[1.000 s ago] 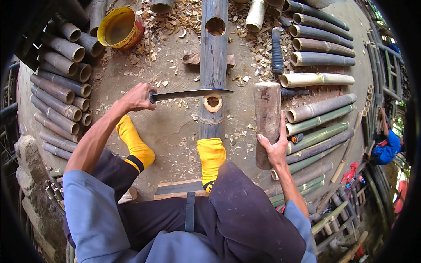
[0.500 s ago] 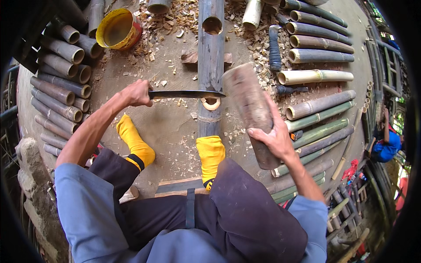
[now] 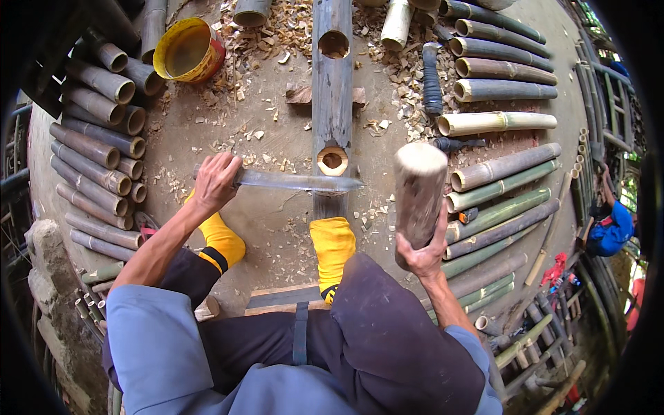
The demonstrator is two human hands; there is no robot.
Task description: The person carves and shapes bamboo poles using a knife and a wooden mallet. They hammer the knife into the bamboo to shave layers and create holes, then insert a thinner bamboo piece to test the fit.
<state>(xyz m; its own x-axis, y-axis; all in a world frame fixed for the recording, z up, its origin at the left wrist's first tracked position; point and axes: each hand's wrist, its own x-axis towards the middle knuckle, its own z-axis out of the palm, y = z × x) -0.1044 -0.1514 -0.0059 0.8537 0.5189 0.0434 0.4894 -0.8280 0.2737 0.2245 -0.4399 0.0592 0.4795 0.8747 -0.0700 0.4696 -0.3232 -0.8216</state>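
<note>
Wood fills the right hand (image 3: pixel 424 257): from my end I see thumb and fingers clamped on the lower part of a block (image 3: pixel 418 194), which partly hides them. The left hand (image 3: pixel 218 181) has its fingers wrapped round the grip of a knife (image 3: pixel 297 181), so I can't make out most of that grip.

Half a second ago the block leaned toward the knife's tip, and the blade crossed the top edge of the lower hole (image 3: pixel 333 162). Now the block has swung off right of centre, its pale end turned up at me, and the blade has dropped below the hole, baring the rim. I judge this a gap between strokes. Both tools are smeared by motion; whether the blade touches the pole (image 3: pixel 332 90) I can't tell.

That pole runs up mid-frame past an upper hole (image 3: pixel 333 45), cut off at the top edge; its near end vanishes under a yellow sock (image 3: pixel 333 249). At far right, someone in blue (image 3: pixel 612 232) is too small for me to read.
</note>
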